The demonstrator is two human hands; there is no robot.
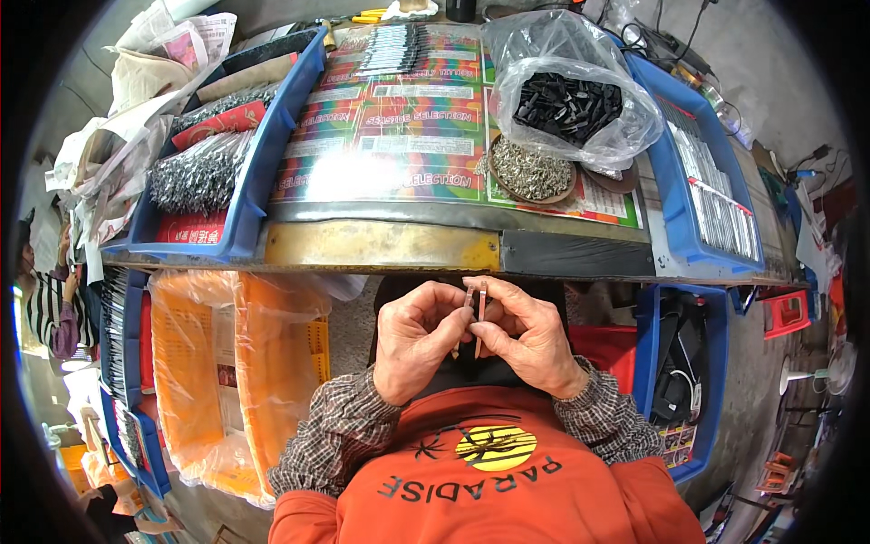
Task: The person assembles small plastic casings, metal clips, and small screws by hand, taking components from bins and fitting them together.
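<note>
Both of my hands are raised close together in front of my chest, just off the table's near edge. The fingers of my left hand (419, 340) pinch a small slim strip (469, 297), whose lower part the thumb hides. My right hand (527, 337) pinches a thin upright copper-toned strip (481, 313) between thumb and fingers. The two strips stand side by side with a narrow gap. Their exact kind is too small to make out.
On the table's printed sheet (385, 136) lie a row of slim silvery pieces (392, 49), a clear bag (625, 118) of black parts and a round dish (494, 172) of small metal parts. Blue trays (245, 208) flank it. An orange plastic-lined crate (240, 317) stands lower left.
</note>
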